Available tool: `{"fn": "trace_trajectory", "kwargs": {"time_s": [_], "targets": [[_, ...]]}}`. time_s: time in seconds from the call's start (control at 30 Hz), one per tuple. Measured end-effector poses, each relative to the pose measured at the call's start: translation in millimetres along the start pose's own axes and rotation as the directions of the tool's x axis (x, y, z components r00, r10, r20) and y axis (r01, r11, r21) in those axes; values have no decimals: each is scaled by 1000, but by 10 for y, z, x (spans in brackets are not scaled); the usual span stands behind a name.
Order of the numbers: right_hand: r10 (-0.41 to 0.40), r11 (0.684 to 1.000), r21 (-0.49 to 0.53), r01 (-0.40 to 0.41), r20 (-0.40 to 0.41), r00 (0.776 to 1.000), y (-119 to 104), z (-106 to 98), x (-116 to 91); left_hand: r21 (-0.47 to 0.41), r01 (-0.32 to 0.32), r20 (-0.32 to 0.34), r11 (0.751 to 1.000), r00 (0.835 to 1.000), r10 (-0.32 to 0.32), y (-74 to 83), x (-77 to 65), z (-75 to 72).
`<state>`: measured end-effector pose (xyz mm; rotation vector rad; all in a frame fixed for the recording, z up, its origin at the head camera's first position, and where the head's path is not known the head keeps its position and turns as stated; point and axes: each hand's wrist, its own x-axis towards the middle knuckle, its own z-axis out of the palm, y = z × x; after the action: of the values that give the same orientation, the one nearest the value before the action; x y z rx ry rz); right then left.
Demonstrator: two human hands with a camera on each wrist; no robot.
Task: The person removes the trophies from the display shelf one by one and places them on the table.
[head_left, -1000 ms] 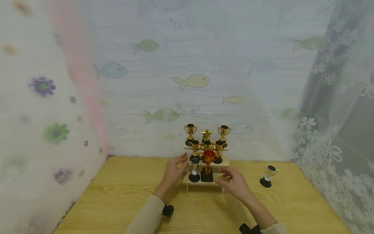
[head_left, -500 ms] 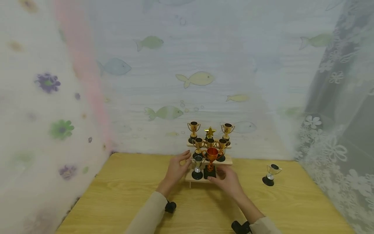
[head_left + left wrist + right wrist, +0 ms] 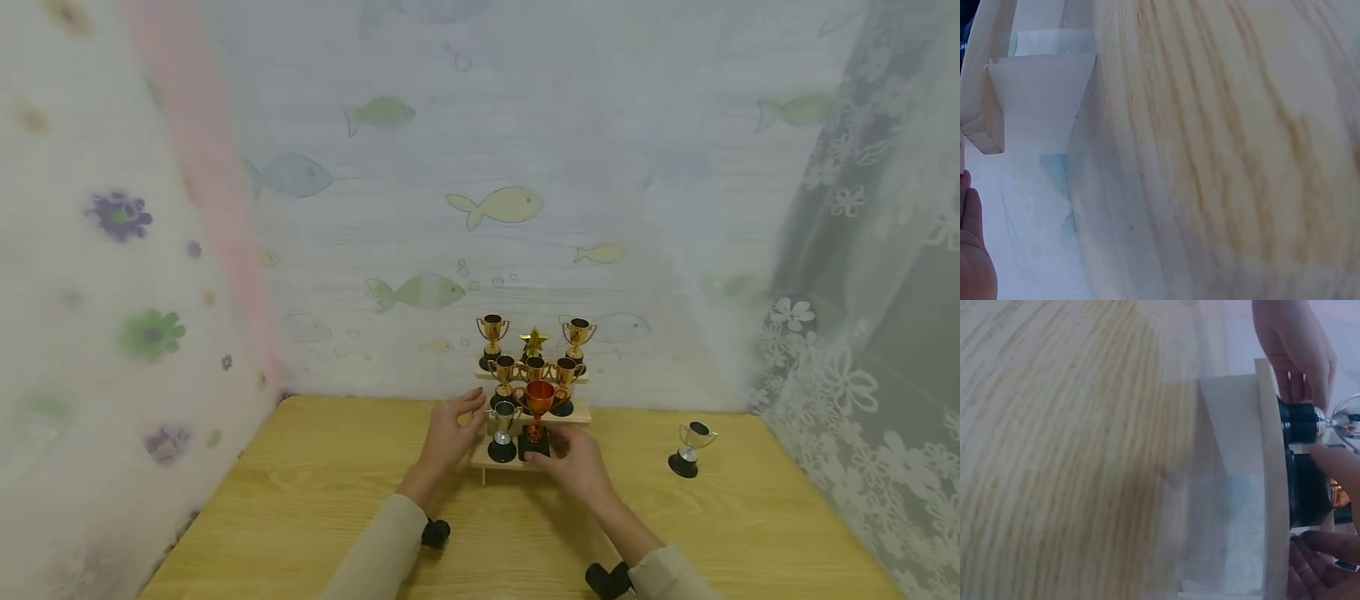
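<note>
A tiered wooden stand [image 3: 480, 454] holds small trophy cups near the back of the table. My right hand [image 3: 576, 467] pinches the black base of an orange trophy [image 3: 538, 400] on the lowest tier. In the right wrist view the thumb [image 3: 1338, 465] lies on one side of that black base [image 3: 1310, 490], the fingers on the other. A silver trophy [image 3: 503, 425] with a round black base stands just left of it. My left hand [image 3: 447, 442], fingers fairly straight, is at the stand's left end beside the silver trophy. Its fingers [image 3: 971, 215] show at the left wrist view's edge.
Several gold trophies [image 3: 504, 372] and a gold star trophy [image 3: 535, 342] fill the upper tiers. Another silver trophy [image 3: 692, 446] stands on the wooden table [image 3: 337, 467] to the right. A fish-patterned curtain [image 3: 420, 208] hangs close behind the stand.
My right hand has moved left from the stand's right end to the orange trophy's base and grips it. My left hand stays at the stand's left end. The head view has shifted slightly.
</note>
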<state>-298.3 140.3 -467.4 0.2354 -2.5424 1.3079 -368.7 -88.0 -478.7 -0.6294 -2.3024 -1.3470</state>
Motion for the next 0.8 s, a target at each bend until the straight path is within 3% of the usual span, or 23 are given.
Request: {"fn": "trace_trajectory", "kwargs": {"time_s": [0.23, 0.47, 0.8], "targets": [[-21, 1000, -19, 20, -60, 998, -38, 65, -27, -15, 15, -1, 1000, 1000, -15, 0, -7, 27], [4, 998, -69, -13, -127, 992, -51, 146, -25, -1, -9, -32, 1000, 999, 9, 11, -16, 20], [16, 997, -77, -28, -146, 989, -53, 172, -40, 14, -11, -31, 1000, 999, 12, -9, -21, 34]]}}
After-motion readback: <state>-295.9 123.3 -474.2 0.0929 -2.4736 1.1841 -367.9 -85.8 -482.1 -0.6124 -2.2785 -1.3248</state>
